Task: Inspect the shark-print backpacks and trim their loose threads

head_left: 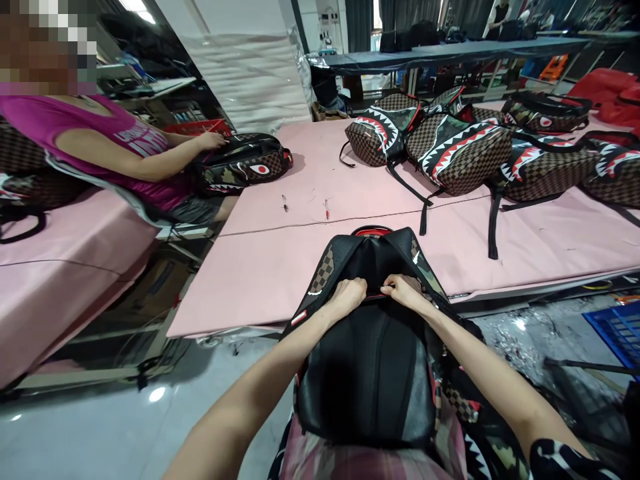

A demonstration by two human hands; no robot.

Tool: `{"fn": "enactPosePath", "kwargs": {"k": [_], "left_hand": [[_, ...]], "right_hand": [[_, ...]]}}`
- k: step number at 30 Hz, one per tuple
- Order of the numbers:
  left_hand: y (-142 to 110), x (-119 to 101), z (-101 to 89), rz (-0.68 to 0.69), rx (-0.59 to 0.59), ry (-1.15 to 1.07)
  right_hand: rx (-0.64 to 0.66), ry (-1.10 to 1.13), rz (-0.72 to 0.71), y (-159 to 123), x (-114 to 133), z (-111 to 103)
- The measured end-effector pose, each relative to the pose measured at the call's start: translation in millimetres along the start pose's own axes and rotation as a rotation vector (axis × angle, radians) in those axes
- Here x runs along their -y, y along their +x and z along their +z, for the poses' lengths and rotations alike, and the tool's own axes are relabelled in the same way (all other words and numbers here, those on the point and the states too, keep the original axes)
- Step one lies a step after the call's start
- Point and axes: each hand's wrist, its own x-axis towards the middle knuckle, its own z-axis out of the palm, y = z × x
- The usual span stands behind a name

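Note:
A black backpack with brown checkered and camouflage sides rests against my lap and the edge of the pink-covered table. Its upper part is folded open, with a red-lined edge at the top. My left hand is closed at the left of the opening, its fingertips tucked over the black fabric edge. On the opposite side my right hand pinches the same edge near a thin red line. Whatever small part lies between the right fingertips is too small to make out.
Several checkered shark-mouth backpacks lie on the table's right half. Two small thin tools lie left of centre. At the left, a seated person handles another backpack. A blue crate stands on the floor at right.

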Motion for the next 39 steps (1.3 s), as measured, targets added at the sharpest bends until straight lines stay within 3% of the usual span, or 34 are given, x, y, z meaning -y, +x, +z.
{"fn": "enactPosePath", "kwargs": {"k": [11, 18, 25, 39], "left_hand": [[-2.4, 5.2, 15.5, -0.093, -0.077, -0.050], [-5.1, 9.3, 14.9, -0.091, -0.100, -0.091], [-5.3, 10.2, 15.3, -0.119, -0.126, -0.113], [-6.2, 8.9, 17.6, -0.118, -0.165, -0.145]], "right_hand": [[0.016, 0.043, 0.015, 8.4, 7.4, 3.9], [0.135, 0.114, -0.061, 19.9, 7.2, 2.1], [0.051, 0.076, 0.014, 22.0, 4.1, 4.5], [0.114, -0.018, 0.038, 24.8, 13.2, 6.2]]}}
